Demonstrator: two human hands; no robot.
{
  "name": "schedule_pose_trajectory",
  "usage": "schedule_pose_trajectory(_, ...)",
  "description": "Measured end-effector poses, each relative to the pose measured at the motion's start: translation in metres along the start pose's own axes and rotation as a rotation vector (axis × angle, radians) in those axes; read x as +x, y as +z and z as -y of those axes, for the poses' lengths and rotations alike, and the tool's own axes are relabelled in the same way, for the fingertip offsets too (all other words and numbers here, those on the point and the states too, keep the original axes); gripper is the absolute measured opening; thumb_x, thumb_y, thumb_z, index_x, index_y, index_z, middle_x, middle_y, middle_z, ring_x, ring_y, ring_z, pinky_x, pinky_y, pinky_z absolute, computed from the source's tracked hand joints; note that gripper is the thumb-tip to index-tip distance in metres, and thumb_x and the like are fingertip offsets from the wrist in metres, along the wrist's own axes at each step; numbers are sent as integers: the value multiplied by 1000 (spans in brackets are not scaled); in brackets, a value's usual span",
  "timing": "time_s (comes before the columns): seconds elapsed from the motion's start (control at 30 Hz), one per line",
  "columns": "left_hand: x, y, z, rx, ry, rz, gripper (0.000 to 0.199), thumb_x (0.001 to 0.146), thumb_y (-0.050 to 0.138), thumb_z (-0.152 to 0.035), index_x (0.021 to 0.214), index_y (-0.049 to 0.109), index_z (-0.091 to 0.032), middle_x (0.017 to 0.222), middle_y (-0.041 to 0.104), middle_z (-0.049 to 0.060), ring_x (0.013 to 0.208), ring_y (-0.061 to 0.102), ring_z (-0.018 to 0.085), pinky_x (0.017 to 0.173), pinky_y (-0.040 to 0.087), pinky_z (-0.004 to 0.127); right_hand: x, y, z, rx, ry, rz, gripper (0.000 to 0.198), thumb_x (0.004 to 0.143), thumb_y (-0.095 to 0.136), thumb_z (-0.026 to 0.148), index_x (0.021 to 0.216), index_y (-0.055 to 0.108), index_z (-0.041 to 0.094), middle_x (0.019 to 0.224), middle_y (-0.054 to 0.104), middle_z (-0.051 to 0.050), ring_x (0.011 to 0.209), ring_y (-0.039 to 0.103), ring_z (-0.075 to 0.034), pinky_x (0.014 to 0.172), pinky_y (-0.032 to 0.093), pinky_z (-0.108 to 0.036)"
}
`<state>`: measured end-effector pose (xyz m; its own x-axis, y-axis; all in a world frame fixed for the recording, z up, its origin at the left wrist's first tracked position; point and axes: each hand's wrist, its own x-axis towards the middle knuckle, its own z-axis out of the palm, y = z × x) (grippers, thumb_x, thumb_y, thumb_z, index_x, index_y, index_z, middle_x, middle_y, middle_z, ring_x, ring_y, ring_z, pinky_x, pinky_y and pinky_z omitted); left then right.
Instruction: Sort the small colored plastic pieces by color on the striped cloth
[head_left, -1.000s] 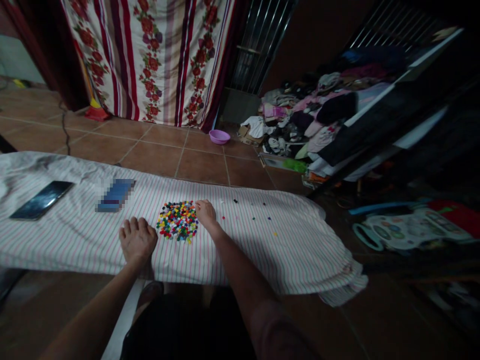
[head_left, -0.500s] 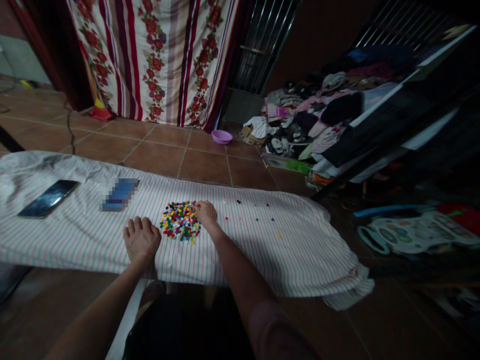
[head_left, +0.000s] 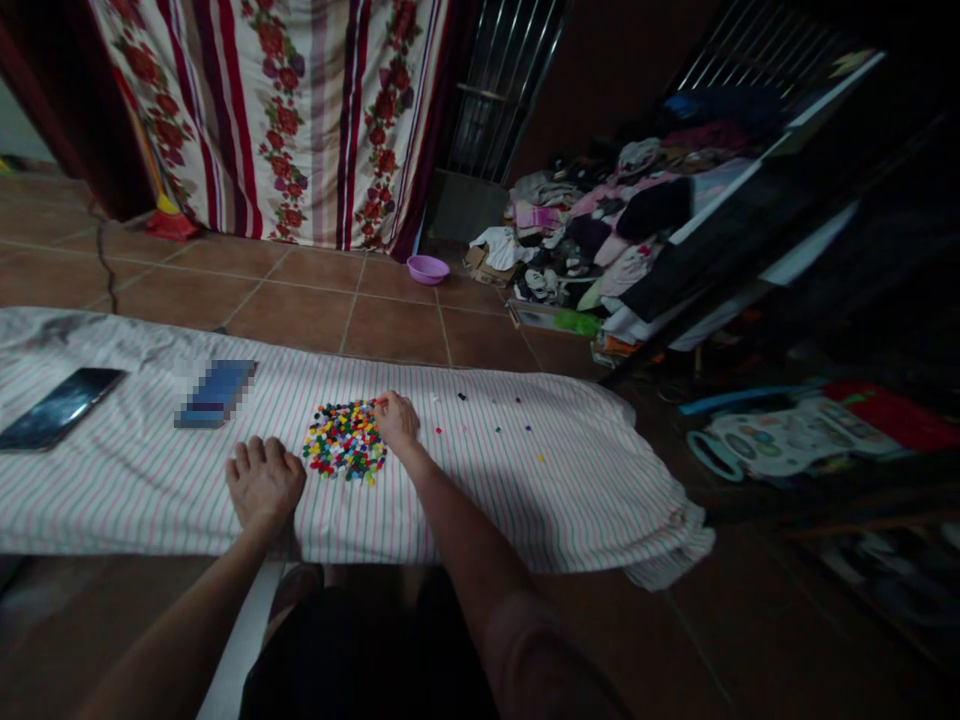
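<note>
Friend: What do you see from way over there?

Me: I'm watching from far off, and I make the pile of tiny bits the middle of my clock. Out at nine o'clock, a dark shiny slab lies on the stripy cloth. Closer in, just past nine, is a flat blue thing (it looks all blocky to me, so I can't say what it is).

Friend: And the left hand?

Me: At eight o'clock, palm down on the cloth, fingers a little apart. I see it holding nothing. Its thumb side is right beside the pile.

Friend: What's the pile like?

Me: It sits on the cloth, red, yellow, green, white, black and more, all jumbled.

Friend: And the right hand?

Me: Near two o'clock, at the pile's edge. The fingers are bent in close. I can't tell if they have hold of a bit; the tips look too small.

Friend: Past that?

Me: Around three o'clock, spread apart: a red bit, a black bit, a green bit, a purple bit and a yellow bit.
</note>
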<state>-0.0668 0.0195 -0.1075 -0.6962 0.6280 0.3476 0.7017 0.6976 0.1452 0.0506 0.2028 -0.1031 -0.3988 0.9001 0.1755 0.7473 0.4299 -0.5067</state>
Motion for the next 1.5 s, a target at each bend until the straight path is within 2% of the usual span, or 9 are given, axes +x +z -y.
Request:
schedule_pose_trajectory(0.2,0,8,5,27,31,-36,38,88,31,-31,101,61,-12,111,59,17,117,46,32,98,33,45,-18,-8,-13,66,-106,-95,12,88,54,17,94,63,23,94,70,-2,90,61,-17,82,42,-26)
schedule_pose_trajectory(0.43,-2,10,5,30,30,-55,36,87,31,-32,99,60,-13,109,58,16,118,46,30,98,32,44,-51,-25,-49,118,-99,-171,15,86,52,17,92,65,24,92,70,-2,86,62,-17,83,45,-27)
schedule_pose_trajectory(0.67,-4,6,3,32,31,-51,38,88,30,-32,100,60,-12,109,58,17,117,46,31,98,32,44,-87,-57,-117,144,-76,-340,23,84,46,20,90,68,20,85,70,-5,78,60,-18,79,48,-29)
schedule_pose_trajectory(0.87,-3,1,1,-6,18,-18,37,86,33,-30,103,61,-11,112,57,19,118,45,32,96,33,45,-102,-90,-188,12,83,-447,22,80,46,23,85,68,20,80,70,-7,76,60,-20,76,46,-31)
schedule_pose_trajectory(1.0,-4,0,1,-18,14,-28,36,85,34,-29,102,60,-12,111,57,19,119,45,32,97,33,47,-104,-98,-218,-65,125,-464,20,79,48,24,86,66,19,81,70,-7,78,60,-20,78,45,-31)
schedule_pose_trajectory(1.17,-4,0,1,-32,10,-24,36,85,34,-29,103,60,-12,113,57,19,122,44,33,98,33,47,-104,-95,-232,-137,87,-450,16,80,47,20,82,62,20,82,69,-7,81,58,-21,83,43,-33)
schedule_pose_trajectory(1.5,-4,-4,0,18,38,-38,39,90,26,-31,97,60,-12,108,59,18,115,48,31,94,35,45,-111,-94,-233,-106,82,-420,20,78,45,15,79,64,19,81,67,-7,80,55,-21,77,41,-31)
